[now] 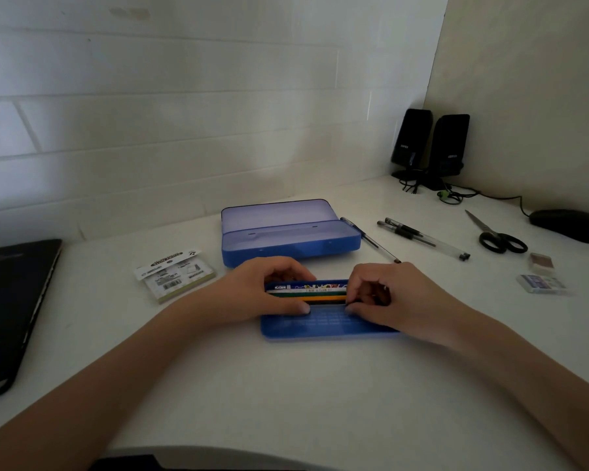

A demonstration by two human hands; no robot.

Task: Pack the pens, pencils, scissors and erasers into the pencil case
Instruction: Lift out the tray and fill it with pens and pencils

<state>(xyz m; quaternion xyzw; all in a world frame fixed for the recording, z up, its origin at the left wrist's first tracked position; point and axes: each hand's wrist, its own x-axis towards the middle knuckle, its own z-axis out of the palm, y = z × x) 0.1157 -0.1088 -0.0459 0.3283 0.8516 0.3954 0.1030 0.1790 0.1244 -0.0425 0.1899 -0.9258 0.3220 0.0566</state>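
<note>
Blue tray (323, 326) lies under both hands; left hand (269, 288) and right hand (385, 294) pinch the pencils (320, 295) between them. Best press them level, ends aligned, before reaching beyond to the pencil case (289, 237).

Both ends of the pencils (306, 294) lie hidden under the left hand (266, 290) and right hand (385, 294), so neither grip is clear; right of the pencils, the two erasers (543, 273) blur, print unreadable; left, the black folder (11, 311) is cut off.
</note>
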